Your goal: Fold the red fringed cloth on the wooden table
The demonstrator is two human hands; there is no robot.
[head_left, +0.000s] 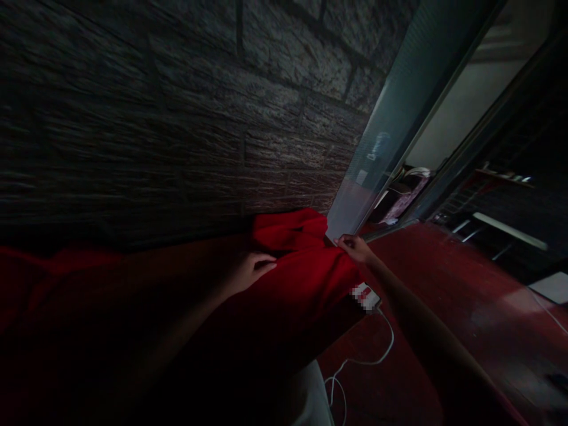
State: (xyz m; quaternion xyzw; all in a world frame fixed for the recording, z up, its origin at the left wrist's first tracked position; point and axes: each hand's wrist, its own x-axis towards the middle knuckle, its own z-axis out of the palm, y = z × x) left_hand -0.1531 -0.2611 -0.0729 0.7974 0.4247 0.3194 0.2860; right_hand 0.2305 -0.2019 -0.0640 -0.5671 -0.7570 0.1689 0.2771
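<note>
A piece of red cloth (306,278) lies spread in front of me, with a folded part at its far end by the wall; its exact kind is hard to make out in the dim light. My left hand (252,271) is at the cloth's left side, thumb and fingers closed together on its edge. At the far right corner, my right hand (354,245) pinches the fabric between thumb and fingertips. Just below that hand, a phone (367,297) with a blurred screen rests by the cloth, a white cable (391,340) running down from it.
A dark stone-block wall (266,118) rises right behind the cloth. More red fabric (57,263) lies at far left. To the right are a glass panel (373,142), a red floor (444,284), a light-topped bench (510,231) and a white-topped surface (552,288).
</note>
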